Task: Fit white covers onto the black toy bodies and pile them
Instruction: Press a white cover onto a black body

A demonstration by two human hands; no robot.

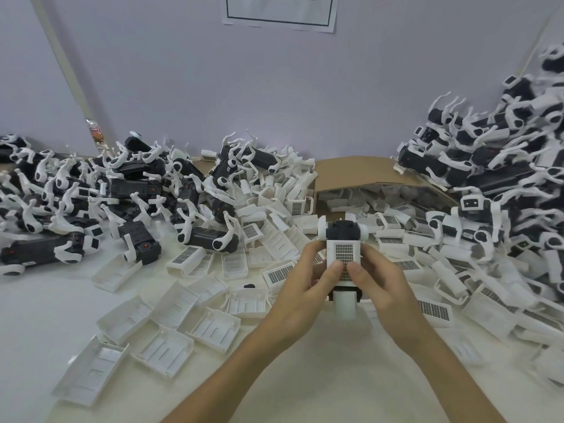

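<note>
Head view: just in front of the cardboard box (360,169), the left hand (300,288) and right hand (384,288) clamp one black toy body (345,228), thumbs together pressing its white cover (344,251). It is probably light, stiff plastic with thin clips, best gripped by the body's sides; the fingers underneath are hidden.

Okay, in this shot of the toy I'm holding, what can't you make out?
- Head view: whether the white cover is clipped fully onto the toy body; left hand and right hand hide its sides.
- Wall sign: text cut off by the top edge.
- Cardboard box interior: shadowed under its flap.
</note>
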